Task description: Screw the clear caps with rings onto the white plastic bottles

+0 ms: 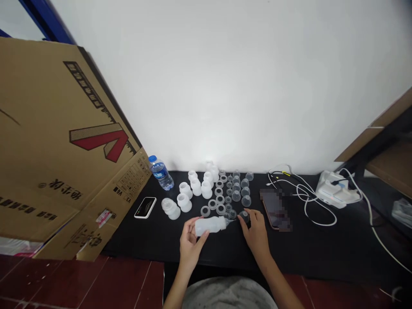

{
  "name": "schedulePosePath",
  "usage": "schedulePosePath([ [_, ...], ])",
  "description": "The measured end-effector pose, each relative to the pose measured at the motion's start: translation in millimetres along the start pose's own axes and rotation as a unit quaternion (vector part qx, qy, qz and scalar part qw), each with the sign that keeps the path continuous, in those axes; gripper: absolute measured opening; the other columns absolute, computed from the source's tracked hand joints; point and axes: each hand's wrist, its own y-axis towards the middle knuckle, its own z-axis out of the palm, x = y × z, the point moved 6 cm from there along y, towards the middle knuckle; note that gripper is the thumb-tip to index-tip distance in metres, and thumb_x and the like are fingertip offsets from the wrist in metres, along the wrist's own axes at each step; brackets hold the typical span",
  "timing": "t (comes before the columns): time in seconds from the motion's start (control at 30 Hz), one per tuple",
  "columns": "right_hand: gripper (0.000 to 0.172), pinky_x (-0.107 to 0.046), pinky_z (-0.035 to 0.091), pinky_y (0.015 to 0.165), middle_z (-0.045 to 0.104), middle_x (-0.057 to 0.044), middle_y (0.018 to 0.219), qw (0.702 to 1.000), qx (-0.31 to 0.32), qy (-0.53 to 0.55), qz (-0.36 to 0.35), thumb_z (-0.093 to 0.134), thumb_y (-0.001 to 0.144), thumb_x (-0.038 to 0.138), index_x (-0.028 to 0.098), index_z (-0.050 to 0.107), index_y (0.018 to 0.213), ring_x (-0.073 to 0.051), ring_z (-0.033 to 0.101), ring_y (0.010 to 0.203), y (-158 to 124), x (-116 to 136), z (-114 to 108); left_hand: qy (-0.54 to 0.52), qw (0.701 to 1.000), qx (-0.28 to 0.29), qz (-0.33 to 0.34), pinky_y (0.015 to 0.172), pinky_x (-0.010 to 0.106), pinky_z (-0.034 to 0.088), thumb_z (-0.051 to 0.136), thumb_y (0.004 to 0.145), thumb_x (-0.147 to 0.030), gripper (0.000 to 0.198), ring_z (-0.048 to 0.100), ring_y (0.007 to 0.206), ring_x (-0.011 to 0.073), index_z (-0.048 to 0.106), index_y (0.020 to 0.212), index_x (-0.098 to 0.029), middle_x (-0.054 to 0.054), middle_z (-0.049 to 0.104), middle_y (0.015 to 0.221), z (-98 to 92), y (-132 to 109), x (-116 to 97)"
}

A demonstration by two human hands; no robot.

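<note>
- Fingers of the left hand [189, 244] are wrapped partway round a translucent white plastic squeeze bottle [210, 224], thumb on top and the others beneath; the bottle lies on its side just above the bench, nozzle pointing right
- Right hand [256, 235] has its fingers drawn narrow, tips closed on a small dark round cap [244, 216] just beside the nozzle; whether the cap is lifted off the surface cannot be told
- Black bench [322, 249] has open room to the right of that hand and along its near edge; a red tiled floor [80, 283] lies below on the left
- Behind the hands, close together: squat translucent white bottles [185, 201], flat clear plastic rings [212, 204] and clear domed caps [245, 201], reaching back to the white wall
- Clear water bottle with a blue lid [161, 172] stands at the back left, partly filled, with a white-edged smartphone [145, 207] near it
- Second, reddish phone [275, 210] lies right of the caps, then white cables [305, 197] and a white charger block [334, 191]
- Large brown cardboard box [64, 150] leans over the left end of the bench
</note>
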Motion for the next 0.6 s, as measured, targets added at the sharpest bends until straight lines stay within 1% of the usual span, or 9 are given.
schedulePosePath([
  [0.07, 0.038, -0.048, 0.060, 0.086, 0.068, -0.013, 0.109, 0.998, 0.000, 0.056, 0.034, 0.067, 0.103, 0.055, 0.023, 0.074, 0.121, -0.029, 0.066, 0.092, 3, -6, -3, 0.005, 1.000, 0.001, 0.000, 0.105, 0.045, 0.062, 0.092, 0.080, -0.044, 0.058, 0.074, 0.124, 0.0321, 0.064, 0.125, -0.022, 0.017, 0.075, 0.134, 0.4, 0, -2],
  [0.13, 0.040, -0.041, 0.062, 0.078, 0.069, -0.011, 0.106, 0.987, -0.003, 0.140, 0.079, 0.070, 0.101, 0.055, 0.021, 0.073, 0.122, -0.024, 0.067, 0.083, 4, -13, -6, 0.009, 1.000, 0.005, -0.005, 0.105, 0.045, 0.062, 0.092, 0.081, -0.045, 0.059, 0.074, 0.125, 0.0334, 0.063, 0.127, -0.022, 0.017, 0.076, 0.134, 1.0, 0, -3],
  [0.2, 0.043, -0.037, 0.063, 0.073, 0.073, -0.010, 0.106, 0.965, 0.013, 0.234, 0.119, 0.073, 0.099, 0.055, 0.021, 0.071, 0.125, -0.022, 0.069, 0.080, 1, -17, -5, 0.014, 1.000, 0.014, -0.008, 0.105, 0.046, 0.062, 0.091, 0.082, -0.046, 0.059, 0.074, 0.127, 0.0340, 0.063, 0.129, -0.022, 0.017, 0.076, 0.134, 1.9, -1, -4],
  [0.27, 0.044, -0.035, 0.064, 0.071, 0.075, -0.010, 0.106, 0.940, 0.050, 0.306, 0.139, 0.075, 0.098, 0.055, 0.021, 0.072, 0.125, -0.021, 0.071, 0.077, -2, -16, -2, 0.020, 1.000, 0.019, -0.008, 0.106, 0.045, 0.062, 0.090, 0.083, -0.046, 0.059, 0.074, 0.127, 0.0339, 0.064, 0.130, -0.022, 0.017, 0.076, 0.135, 2.4, -1, -5],
  [0.33, 0.041, -0.035, 0.064, 0.073, 0.077, -0.009, 0.103, 0.929, 0.101, 0.332, 0.129, 0.077, 0.096, 0.053, 0.022, 0.075, 0.123, -0.021, 0.072, 0.076, -5, -10, 3, 0.025, 0.999, 0.021, -0.008, 0.106, 0.045, 0.062, 0.090, 0.084, -0.046, 0.058, 0.074, 0.127, 0.0336, 0.064, 0.130, -0.022, 0.017, 0.076, 0.136, 2.3, -2, -5],
  [0.4, 0.036, -0.034, 0.063, 0.076, 0.076, -0.009, 0.104, 0.932, 0.140, 0.320, 0.096, 0.079, 0.096, 0.049, 0.023, 0.078, 0.121, -0.022, 0.072, 0.082, -6, -2, 5, 0.032, 0.999, 0.024, -0.010, 0.107, 0.045, 0.062, 0.089, 0.085, -0.046, 0.058, 0.074, 0.127, 0.0335, 0.064, 0.130, -0.022, 0.017, 0.076, 0.136, 2.5, -3, -6],
  [0.47, 0.032, -0.031, 0.061, 0.075, 0.073, -0.008, 0.104, 0.942, 0.148, 0.296, 0.057, 0.081, 0.094, 0.047, 0.025, 0.082, 0.119, -0.020, 0.069, 0.083, -4, 4, 3, 0.042, 0.999, 0.028, -0.010, 0.107, 0.045, 0.062, 0.088, 0.086, -0.047, 0.057, 0.074, 0.128, 0.0337, 0.064, 0.130, -0.022, 0.017, 0.076, 0.136, 3.1, -3, -6],
  [0.53, 0.030, -0.029, 0.058, 0.071, 0.068, -0.005, 0.095, 0.949, 0.138, 0.281, 0.031, 0.083, 0.093, 0.045, 0.026, 0.084, 0.117, -0.019, 0.066, 0.079, -1, 7, 1, 0.058, 0.998, 0.034, -0.005, 0.108, 0.045, 0.062, 0.087, 0.087, -0.047, 0.055, 0.074, 0.129, 0.0338, 0.065, 0.129, -0.022, 0.017, 0.077, 0.135, 4.7, -5, -7],
  [0.6, 0.029, -0.027, 0.056, 0.068, 0.064, -0.003, 0.086, 0.951, 0.138, 0.275, 0.026, 0.083, 0.093, 0.044, 0.027, 0.084, 0.116, -0.017, 0.063, 0.075, 0, 7, 0, 0.080, 0.996, 0.044, 0.005, 0.108, 0.045, 0.062, 0.086, 0.087, -0.045, 0.052, 0.073, 0.130, 0.0336, 0.065, 0.129, -0.022, 0.017, 0.076, 0.136, 7.4, -6, -7],
])
